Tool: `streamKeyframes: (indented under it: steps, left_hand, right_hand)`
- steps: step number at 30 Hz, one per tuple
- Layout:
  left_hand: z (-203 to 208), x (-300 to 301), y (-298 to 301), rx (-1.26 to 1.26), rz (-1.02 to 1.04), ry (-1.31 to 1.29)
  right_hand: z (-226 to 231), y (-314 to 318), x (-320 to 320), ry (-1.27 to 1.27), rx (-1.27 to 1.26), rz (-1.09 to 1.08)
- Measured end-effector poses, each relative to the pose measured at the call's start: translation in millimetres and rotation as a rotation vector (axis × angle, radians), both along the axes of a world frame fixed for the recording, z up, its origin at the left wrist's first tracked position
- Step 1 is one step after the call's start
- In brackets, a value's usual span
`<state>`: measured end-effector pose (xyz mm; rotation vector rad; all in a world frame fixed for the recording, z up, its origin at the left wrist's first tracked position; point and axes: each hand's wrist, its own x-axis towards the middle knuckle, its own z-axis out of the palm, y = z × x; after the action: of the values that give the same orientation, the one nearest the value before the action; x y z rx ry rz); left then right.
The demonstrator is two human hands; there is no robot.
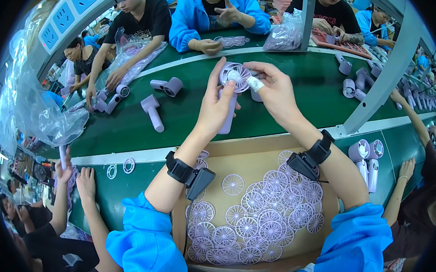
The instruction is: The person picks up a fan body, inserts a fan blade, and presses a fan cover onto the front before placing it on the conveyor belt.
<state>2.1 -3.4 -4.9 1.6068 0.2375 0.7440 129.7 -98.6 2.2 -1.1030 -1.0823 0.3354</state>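
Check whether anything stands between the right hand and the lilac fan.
Nothing visible does, apart from the white wrapping on the thumb of the right hand itself, right by the head of the lilac fan. The left hand holds the fan from the other side, its thumb over the front.

We see a white pwr strip [74,10] w/ blue sockets [64,17] top L, clear plastic bag [54,112] below it, grey metal post [386,78] at R, reddish tray [356,53] upper R, blue-jacketed co-worker [192,19] opp. us.
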Motion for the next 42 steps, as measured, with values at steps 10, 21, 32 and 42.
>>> streamKeyframes:
  steps: [10, 21, 32, 42]
  left_hand:
    - [-3, 0, 2, 0.094, -0.01, 0.063]
    - [-3, 0, 2, 0.078, -0.015, 0.054]
    - [-4, 1, 4, -0.005, -0.014, -0.001]
    - [-4, 0, 4, 0.006, -0.017, 0.018]
  right_hand:
    - [2, -2, 3, -0.109, -0.022, -0.06]
    - [3, -3, 0, -0.127, -0.087, -0.111]
    - [5, -4, -7, 0.035, -0.089, -0.05]
    - [4, -5, -11, -0.253, -0.051, -0.16]
